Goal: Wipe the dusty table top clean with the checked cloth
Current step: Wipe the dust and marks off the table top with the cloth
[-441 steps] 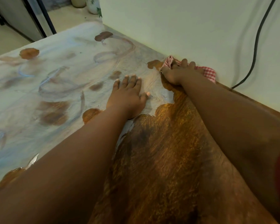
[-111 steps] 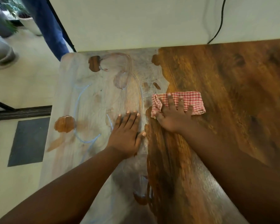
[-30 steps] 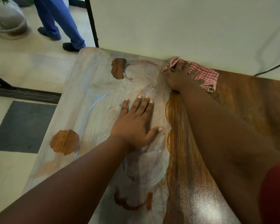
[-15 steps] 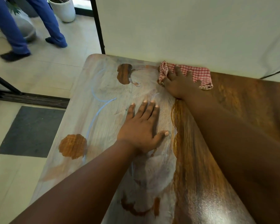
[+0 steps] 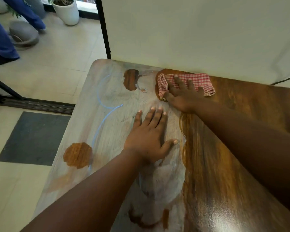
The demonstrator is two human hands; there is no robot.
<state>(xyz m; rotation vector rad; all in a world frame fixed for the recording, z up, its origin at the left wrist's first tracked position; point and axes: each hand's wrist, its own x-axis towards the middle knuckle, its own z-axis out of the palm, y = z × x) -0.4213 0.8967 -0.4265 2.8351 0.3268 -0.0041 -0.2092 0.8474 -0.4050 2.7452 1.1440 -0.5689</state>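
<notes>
Cloth (image 5: 197, 80) against wall (image 5: 191, 39), table's (image 5: 241, 148) far edge.

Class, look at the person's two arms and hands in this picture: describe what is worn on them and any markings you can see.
Both forearms are bare, with no sleeves, watch or bracelets in view. The left hand has pale pink polished nails on its fingers, and no ring shows. The right hand also shows no ring; its nails are not clear enough to judge.

Right hand (image 5: 182, 96) covers middle of checked cloth (image 5: 202, 80); whether thumb curls under its left fold, cannot tell. Table (image 5: 241, 164) cut off by right and near edges. Far left, passer-by's blue trouser legs (image 5: 2, 39) blurred, cropped above. Both forearms run out of frame.
</notes>
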